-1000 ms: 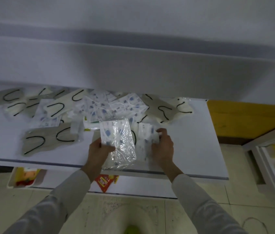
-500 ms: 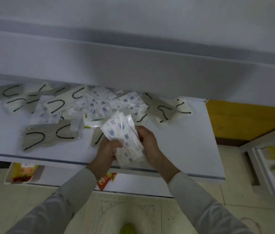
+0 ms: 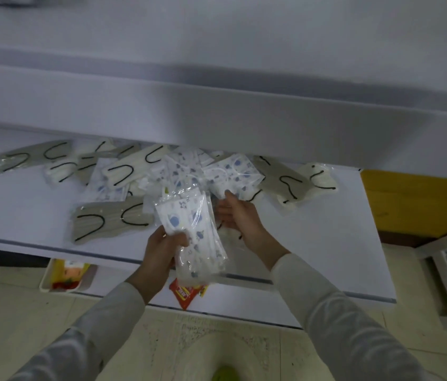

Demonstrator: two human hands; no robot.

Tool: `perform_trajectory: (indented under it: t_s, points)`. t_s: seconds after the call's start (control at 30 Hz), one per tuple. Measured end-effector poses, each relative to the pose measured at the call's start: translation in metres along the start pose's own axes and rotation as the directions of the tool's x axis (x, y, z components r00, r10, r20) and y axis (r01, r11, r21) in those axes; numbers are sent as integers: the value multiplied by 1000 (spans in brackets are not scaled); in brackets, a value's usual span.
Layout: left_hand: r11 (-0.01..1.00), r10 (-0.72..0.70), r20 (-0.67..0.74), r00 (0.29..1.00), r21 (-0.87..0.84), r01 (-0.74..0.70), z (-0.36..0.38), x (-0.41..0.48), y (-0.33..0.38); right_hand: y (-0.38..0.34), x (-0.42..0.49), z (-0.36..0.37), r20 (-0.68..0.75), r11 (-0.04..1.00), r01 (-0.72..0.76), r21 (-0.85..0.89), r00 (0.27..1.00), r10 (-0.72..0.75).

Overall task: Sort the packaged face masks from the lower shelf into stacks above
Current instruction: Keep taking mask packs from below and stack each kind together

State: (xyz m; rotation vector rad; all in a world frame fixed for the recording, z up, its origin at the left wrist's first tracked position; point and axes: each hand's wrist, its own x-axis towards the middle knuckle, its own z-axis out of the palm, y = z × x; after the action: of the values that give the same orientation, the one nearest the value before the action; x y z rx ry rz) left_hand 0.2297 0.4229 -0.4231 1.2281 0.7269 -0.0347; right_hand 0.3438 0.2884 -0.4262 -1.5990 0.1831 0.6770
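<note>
Right hand (image 3: 240, 215) now off mask packs (image 3: 197, 237)

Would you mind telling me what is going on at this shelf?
A person is sorting packaged masks on the lower shelf. Their left hand grips a bundle of blue-patterned packs, while the right hand reaches into the loose pile, toward another patterned pack. Grey masks and cream masks with black loops lie scattered around.

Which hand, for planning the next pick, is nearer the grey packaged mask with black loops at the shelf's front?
Left. The left hand, gripping printed white masks, is just right of the grey packaged mask; the right hand lies farther right.
</note>
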Motion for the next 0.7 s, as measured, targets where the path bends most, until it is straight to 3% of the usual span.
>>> perform_trajectory:
  t_s: [0.07,0.17,0.27,0.37,0.47,0.53,0.7]
  points:
    - [999,27,-7,1000,-32,-27,-5,-2,4,1,-12,5,151,1000,25,-2,988,-25]
    - [992,97,25,995,-87,-94,2,-8,12,7,-32,6,334,972,207,-109,929,-161]
    - [986,159,27,987,-60,-158,16,-23,25,-7,-50,-9,260,896,376,-235,913,-314]
    - [969,242,-77,967,72,-237,23,-42,45,-35,-77,-41,344,616,577,-536,816,-465]
    - [870,362,33,932,347,-350,32,-75,73,-62,-119,-69,452,328,642,-693,742,-495]
    - [782,358,175,917,480,-397,43,-108,94,-76,-154,-81,511,238,678,-695,700,-499]
    - [701,394,403,826,449,-554,73,-216,131,-97,-274,-131,581,148,736,-661,626,-519]
